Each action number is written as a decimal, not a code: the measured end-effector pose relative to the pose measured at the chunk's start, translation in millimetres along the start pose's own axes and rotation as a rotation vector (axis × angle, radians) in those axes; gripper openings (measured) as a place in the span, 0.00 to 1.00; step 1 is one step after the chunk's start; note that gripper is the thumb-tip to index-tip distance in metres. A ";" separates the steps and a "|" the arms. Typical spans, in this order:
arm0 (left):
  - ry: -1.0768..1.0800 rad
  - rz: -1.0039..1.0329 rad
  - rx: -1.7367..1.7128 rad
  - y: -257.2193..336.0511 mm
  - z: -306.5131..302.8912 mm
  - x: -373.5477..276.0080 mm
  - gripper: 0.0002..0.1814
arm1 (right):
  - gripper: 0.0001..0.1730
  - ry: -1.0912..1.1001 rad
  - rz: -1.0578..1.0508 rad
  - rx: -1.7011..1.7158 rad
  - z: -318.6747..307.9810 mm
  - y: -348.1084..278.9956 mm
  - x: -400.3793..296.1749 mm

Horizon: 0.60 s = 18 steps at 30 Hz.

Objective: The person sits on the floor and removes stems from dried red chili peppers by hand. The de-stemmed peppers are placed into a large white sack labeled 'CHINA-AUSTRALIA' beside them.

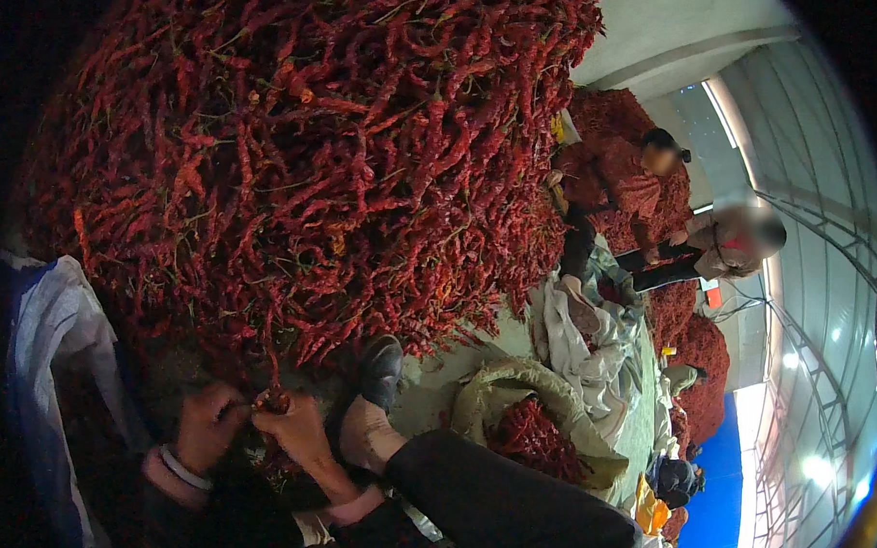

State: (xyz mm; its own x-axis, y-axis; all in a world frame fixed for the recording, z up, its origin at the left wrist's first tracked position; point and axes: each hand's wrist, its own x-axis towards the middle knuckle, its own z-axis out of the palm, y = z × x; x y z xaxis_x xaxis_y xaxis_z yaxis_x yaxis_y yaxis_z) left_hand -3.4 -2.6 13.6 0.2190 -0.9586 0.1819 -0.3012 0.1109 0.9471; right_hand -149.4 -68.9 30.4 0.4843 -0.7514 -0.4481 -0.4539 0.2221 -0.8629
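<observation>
My right hand [292, 421] grips a dried red chilli pepper [273, 400], its fingers curled around it and part of the pod hidden by them. Close beside it, my left hand [209, 422] has bent fingers, and their tips meet the stalk end of that pepper. Blur and shadow hide whether they pinch the stalk. A white bangle [183, 468] circles my left wrist. Just beyond both hands rises a large heap of dried red chillies [326, 176], many with pale green stalks. Below my hands, the ground is mostly dark.
A leg in dark trousers [503, 494] with a black shoe [381, 370] stretches beside my right hand. Past it stands an open sack [493, 381] holding chillies. White cloth [64, 319] hangs at left. Two people [616, 179] and further heaps [696, 377] are at right, by crumpled sacks [581, 351].
</observation>
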 end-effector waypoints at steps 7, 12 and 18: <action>0.132 0.074 0.360 0.3 11.0 -6.8 0.06 | 0.12 0.317 -0.259 -0.333 23.1 11.4 5.8; 0.159 -0.165 0.024 -6.5 12.0 -6.3 0.04 | 0.11 0.298 -0.214 -0.079 23.0 -3.4 -2.6; 0.016 -0.274 -0.304 -2.7 1.0 1.4 0.03 | 0.08 0.122 -0.083 0.332 14.3 0.2 -2.6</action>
State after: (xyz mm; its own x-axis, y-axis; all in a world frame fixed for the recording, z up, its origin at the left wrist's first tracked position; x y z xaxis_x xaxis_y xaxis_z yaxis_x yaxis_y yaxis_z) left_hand -3.2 -4.5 11.0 0.2680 -0.9596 -0.0857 0.0579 -0.0727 0.9957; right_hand -140.1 -58.0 28.0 0.4076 -0.8396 -0.3590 -0.1392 0.3314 -0.9331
